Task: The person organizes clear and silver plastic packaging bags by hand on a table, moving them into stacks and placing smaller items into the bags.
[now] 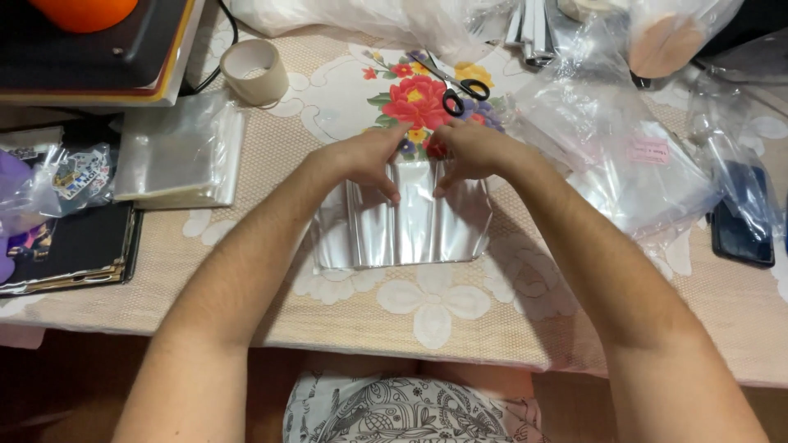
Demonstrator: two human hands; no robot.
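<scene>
A clear, shiny plastic bag [402, 230] lies flat on the table in front of me, wrinkled lengthwise. My left hand [368, 156] presses on its top edge at the left, fingers pointing down onto the film. At the right of that same edge, my right hand [469, 152] also has its fingertips on the film. Both hands sit close together, nearly touching, over the flower print of the tablecloth [492, 312]. What lies under the fingers is hidden.
A stack of clear bags [176, 156] lies at the left, a tape roll [254, 71] behind it. Black-handled scissors [455, 86] rest beyond my hands. Crumpled plastic bags [632, 156] and a dark phone [743, 230] are at the right; dark books [74, 246] at the left edge.
</scene>
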